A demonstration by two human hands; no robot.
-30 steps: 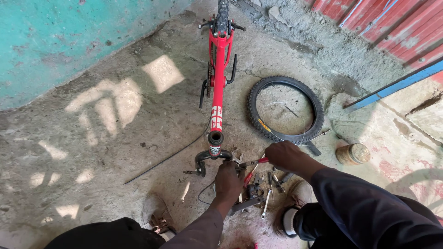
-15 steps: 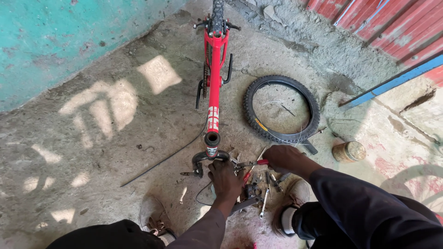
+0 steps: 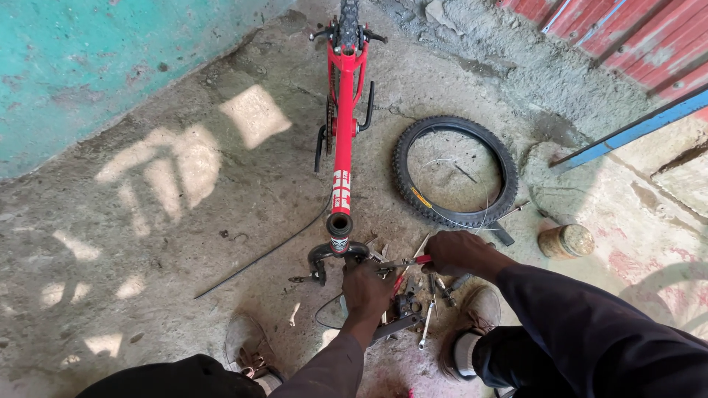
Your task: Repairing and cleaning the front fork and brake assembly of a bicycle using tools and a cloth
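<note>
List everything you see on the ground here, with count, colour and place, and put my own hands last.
Bike frame: one, red, lying lengthwise at centre.
Tyre: one, black, flat on the concrete right of the frame.
Jar: one, brownish, right of the tyre.
Thin rod: one, dark, left of the frame's near end.
Loose tools: several, metal, scattered between the shoes.
Wall: teal, upper left.
Left hand: at the frame's near end, by the dark curved part.
Right hand: gripping red-handled pliers.
</note>
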